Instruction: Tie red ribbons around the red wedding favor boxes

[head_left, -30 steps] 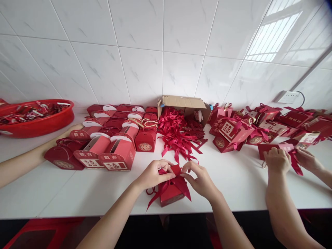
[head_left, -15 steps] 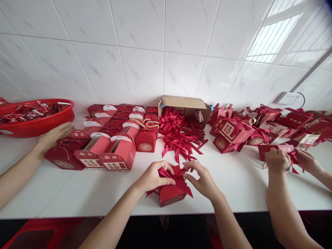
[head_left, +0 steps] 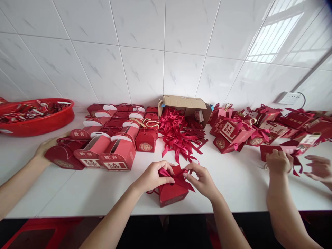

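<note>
A small red gift box (head_left: 172,196) stands near the table's front edge, right in front of me. Red ribbon (head_left: 178,180) forms a bow across its top, with one tail hanging over the right side. My left hand (head_left: 155,177) pinches a loop of the ribbon at the box's left. On the other side, my right hand (head_left: 201,178) pinches the ribbon between thumb and forefinger. Behind the box, a pile of loose red ribbons (head_left: 178,138) spills from an open cardboard box (head_left: 184,101).
Rows of red gift boxes (head_left: 118,152) stand at left, where a co-worker's hand (head_left: 44,148) touches one. A red basin (head_left: 52,121) holds wrapped sweets. Ribboned boxes (head_left: 233,135) pile up at right, near another person's hands (head_left: 280,162). A power strip (head_left: 287,98) sits by the wall.
My right hand has closed on the ribbon at the bow's right. The co-worker's hand at left has moved from the basin to a box; one hand at far right has drawn away from its ribbon.
</note>
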`<state>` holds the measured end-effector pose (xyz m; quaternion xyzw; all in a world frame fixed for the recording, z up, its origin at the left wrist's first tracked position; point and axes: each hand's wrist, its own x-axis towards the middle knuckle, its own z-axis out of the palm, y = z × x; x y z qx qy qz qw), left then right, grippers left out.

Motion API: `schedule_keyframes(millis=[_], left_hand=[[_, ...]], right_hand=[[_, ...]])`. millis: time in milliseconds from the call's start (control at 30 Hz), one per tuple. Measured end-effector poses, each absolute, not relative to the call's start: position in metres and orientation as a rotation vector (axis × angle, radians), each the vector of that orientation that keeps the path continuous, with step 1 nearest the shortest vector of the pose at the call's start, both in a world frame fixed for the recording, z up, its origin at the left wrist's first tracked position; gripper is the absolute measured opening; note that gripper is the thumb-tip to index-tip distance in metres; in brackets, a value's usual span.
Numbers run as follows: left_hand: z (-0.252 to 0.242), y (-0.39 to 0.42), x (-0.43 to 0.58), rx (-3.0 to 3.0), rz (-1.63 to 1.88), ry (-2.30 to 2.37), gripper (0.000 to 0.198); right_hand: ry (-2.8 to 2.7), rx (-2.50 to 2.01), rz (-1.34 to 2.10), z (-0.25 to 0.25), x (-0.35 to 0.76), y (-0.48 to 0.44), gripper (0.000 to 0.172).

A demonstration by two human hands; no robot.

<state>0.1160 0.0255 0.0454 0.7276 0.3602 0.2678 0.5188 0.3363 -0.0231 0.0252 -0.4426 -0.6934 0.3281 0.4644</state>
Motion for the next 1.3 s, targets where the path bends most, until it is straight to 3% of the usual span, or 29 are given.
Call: schedule_keyframes(millis=[700, 1300], left_hand=[[0.049, 0.023, 0.119, 1.751, 0.691, 0.882, 0.022], [0.045, 0.023, 0.118, 1.813, 0.658, 0.901, 0.020]], right_hand=[[-1.549, -1.033, 0.900, 0.017, 0.334, -0.024, 0.018], [-1.377, -1.193, 0.741, 0.008, 0.329, -0.026, 0.024]])
